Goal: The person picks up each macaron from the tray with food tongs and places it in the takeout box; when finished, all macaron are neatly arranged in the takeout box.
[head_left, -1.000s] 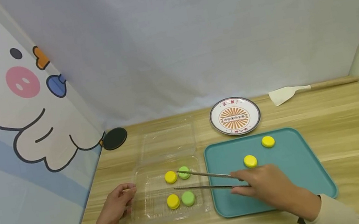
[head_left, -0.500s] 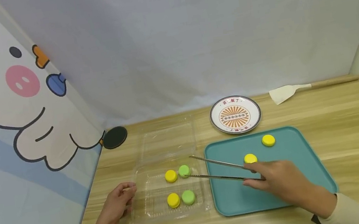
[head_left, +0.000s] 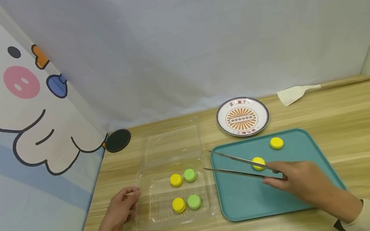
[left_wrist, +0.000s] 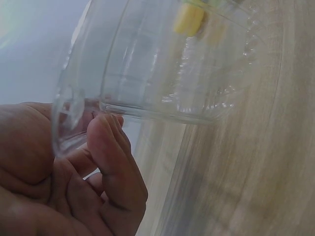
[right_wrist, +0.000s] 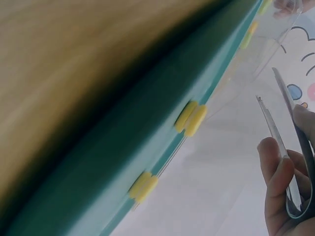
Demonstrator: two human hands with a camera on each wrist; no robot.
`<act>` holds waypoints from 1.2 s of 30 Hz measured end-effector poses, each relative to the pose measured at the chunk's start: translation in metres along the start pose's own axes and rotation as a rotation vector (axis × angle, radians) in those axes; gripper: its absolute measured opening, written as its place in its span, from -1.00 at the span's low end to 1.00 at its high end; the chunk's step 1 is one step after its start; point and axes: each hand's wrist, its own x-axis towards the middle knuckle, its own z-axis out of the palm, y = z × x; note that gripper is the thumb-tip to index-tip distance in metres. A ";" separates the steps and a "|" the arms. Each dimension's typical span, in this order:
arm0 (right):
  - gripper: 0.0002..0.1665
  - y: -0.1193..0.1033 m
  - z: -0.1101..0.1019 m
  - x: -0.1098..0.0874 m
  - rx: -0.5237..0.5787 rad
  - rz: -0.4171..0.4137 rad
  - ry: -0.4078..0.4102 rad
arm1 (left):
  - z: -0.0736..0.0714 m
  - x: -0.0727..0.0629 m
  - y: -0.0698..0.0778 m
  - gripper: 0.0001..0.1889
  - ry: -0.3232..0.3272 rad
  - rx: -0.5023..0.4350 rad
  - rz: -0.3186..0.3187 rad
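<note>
My right hand holds metal tongs above the teal tray. Their tips are spread, with nothing between them. On the tray lie two yellow macarons; one is near the far edge, the other beneath the tongs. With thumb and fingers, my left hand pinches the left rim of a clear plastic box. Inside its right half sit two yellow macarons and two green macarons, in two rows. The box's lid is folded back behind it.
A patterned plate stands behind the tray. At the back right lies a white spatula with a wooden handle. A black round disc is at the back left, by the printed side wall.
The tongs have moved right and away from the far green macaron, which stays in the box. My right hand has shifted right over the tray; my left hand has kept its place.
</note>
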 end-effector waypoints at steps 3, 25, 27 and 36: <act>-0.26 0.004 -0.004 -0.004 -0.017 0.015 0.009 | 0.000 -0.001 0.000 -0.63 -0.002 0.003 0.001; -0.15 0.026 -0.029 -0.032 -0.173 0.108 -0.009 | 0.000 -0.001 0.002 -0.63 -0.007 -0.009 0.007; -0.14 0.028 -0.032 -0.035 -0.187 0.116 -0.020 | 0.000 -0.002 0.002 -0.63 -0.007 -0.011 0.007; -0.08 0.042 -0.043 -0.046 -0.255 0.134 0.009 | 0.001 -0.002 0.003 -0.61 -0.011 -0.008 0.012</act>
